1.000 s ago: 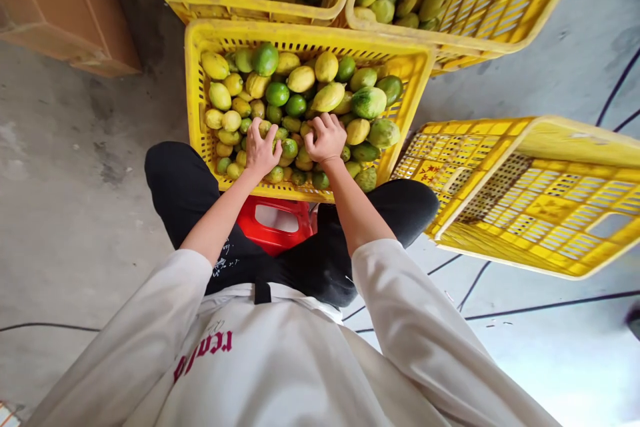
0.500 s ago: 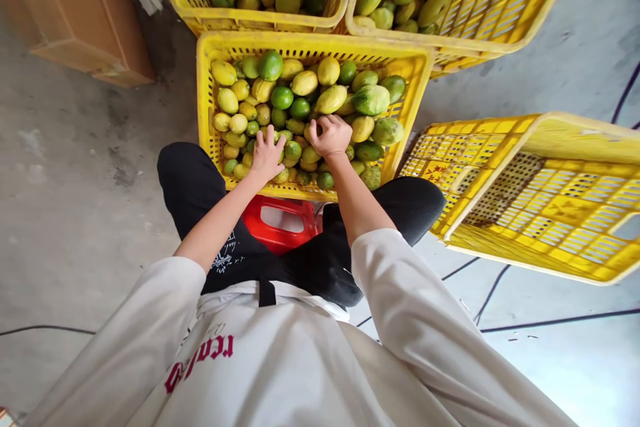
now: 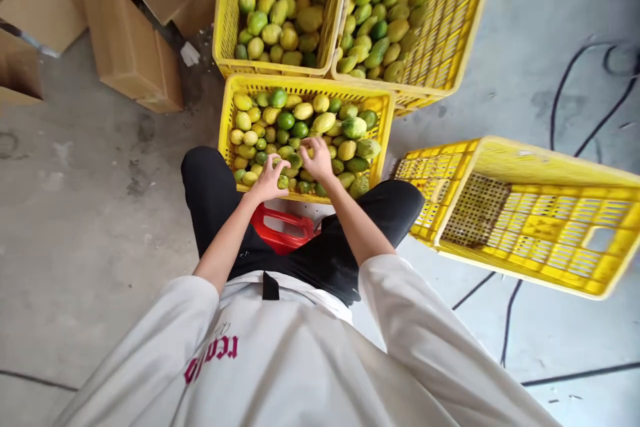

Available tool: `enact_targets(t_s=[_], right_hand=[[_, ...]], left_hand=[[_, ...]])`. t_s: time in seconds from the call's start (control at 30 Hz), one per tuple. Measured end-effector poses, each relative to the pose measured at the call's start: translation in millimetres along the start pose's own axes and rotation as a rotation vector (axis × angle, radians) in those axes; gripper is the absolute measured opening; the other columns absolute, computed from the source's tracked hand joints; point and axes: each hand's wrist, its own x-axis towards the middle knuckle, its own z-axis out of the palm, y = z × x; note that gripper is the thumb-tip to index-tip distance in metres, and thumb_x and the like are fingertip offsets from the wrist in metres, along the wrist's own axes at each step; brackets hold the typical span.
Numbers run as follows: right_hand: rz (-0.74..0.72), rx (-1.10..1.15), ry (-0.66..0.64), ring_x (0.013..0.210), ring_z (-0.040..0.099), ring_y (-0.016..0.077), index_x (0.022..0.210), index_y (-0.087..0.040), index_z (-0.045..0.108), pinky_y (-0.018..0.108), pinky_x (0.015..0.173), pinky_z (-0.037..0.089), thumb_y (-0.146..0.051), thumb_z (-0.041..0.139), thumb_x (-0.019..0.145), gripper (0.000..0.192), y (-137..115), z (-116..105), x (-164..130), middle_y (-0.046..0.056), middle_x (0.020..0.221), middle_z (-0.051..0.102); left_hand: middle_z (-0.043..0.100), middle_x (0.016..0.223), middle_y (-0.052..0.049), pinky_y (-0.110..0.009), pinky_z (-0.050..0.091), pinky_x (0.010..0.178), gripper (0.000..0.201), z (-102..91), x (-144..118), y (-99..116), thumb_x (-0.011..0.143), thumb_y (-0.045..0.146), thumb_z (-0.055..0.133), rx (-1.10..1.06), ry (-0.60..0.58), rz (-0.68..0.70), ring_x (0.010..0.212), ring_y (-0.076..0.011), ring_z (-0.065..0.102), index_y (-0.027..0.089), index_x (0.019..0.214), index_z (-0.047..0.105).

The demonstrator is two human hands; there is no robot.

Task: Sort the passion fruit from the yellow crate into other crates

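Observation:
A shallow yellow crate (image 3: 225, 127) stands in front of my knees, filled with yellow and green lemon-like fruits (image 3: 324, 123). Over its near edge, left of centre, is my left hand (image 3: 269, 181), fingers curved and thumb apart, with no fruit visible between them. My right hand (image 3: 317, 159) hovers close by over the middle of the pile, also with its fingers and thumb apart. Both hands hide some of the fruits under them. Larger, longer fruits, among them a striped green one (image 3: 355, 127), lie on the right side of the crate.
Two deeper yellow crates, one at back left (image 3: 220, 27) and one at back right (image 3: 450, 73), hold more fruits. A yellow crate (image 3: 540, 227) lies at the right. Cardboard boxes (image 3: 127, 47) stand at upper left. A red stool (image 3: 280, 230) shows between my legs. Black cables (image 3: 580, 373) cross the floor.
The view has shifted, showing more of the back crates and boxes. My hands have lifted slightly off the fruits and drawn closer together; the right hand's fingers have opened.

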Motion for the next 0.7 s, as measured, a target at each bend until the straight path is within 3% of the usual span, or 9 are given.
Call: enact_targets(t_s=[0.07,0.23,0.37,0.5,0.63,0.7], right_hand=[[0.191,0.37,-0.07,0.115,0.066,0.0313,0.098,-0.023,0.072,0.047,0.116,0.048,-0.041,0.063,0.1,0.021,-24,12,-19,0.011,0.11,0.075],[0.38,0.539,-0.046,0.115,0.07,0.0298,0.087,-0.024,0.069,0.046,0.113,0.051,-0.049,0.057,0.103,0.032,-52,30,-59,0.007,0.103,0.077],[0.494,0.732,-0.082,0.096,0.075,0.0256,0.09,-0.021,0.072,0.041,0.095,0.062,-0.044,0.063,0.101,0.027,-57,13,-73,0.005,0.091,0.078],[0.526,0.878,-0.059,0.079,0.076,0.0198,0.088,-0.021,0.072,0.032,0.082,0.065,-0.044,0.071,0.099,0.026,-69,-9,-81,0.0,0.076,0.075],[0.507,0.994,0.031,0.083,0.079,0.0198,0.087,-0.022,0.071,0.031,0.083,0.067,-0.047,0.077,0.098,0.028,-91,-19,-85,-0.001,0.074,0.076],[0.516,1.09,0.109,0.09,0.081,0.0224,0.085,-0.021,0.071,0.033,0.086,0.068,-0.047,0.081,0.096,0.03,-103,-20,-85,0.002,0.075,0.077]], left_hand=[[0.039,0.148,-0.017,-0.06,0.042,0.128,0.084,6.9,-4,2,0.059,0.005,0.089,-0.072,0.064,0.051,0.152,-0.0405,0.045,0.023,0.131,0.05],[0.044,0.149,-0.016,-0.062,0.037,0.132,0.104,32.7,-15,6,0.054,0.006,0.089,-0.302,0.188,0.132,0.15,-0.0367,0.047,0.025,0.141,0.035],[0.038,0.158,-0.019,-0.063,0.028,0.136,0.106,45.5,-18,17,0.058,0.007,0.081,-0.362,0.173,0.151,0.158,-0.0375,0.038,0.025,0.147,0.026],[0.027,0.166,-0.025,-0.058,0.017,0.141,0.109,45.7,-24,40,0.062,0.007,0.075,-0.332,0.182,0.172,0.168,-0.0367,0.024,0.02,0.155,0.02],[0.015,0.178,-0.022,-0.055,0.014,0.142,0.115,35.4,-31,65,0.068,0.006,0.07,-0.297,0.252,0.129,0.174,-0.0315,0.006,0.024,0.166,0.014],[0.013,0.182,-0.019,-0.055,0.02,0.141,0.114,27.4,-33,74,0.072,0.009,0.068,-0.3,0.291,0.109,0.175,-0.0294,0.005,0.026,0.169,0.011]])
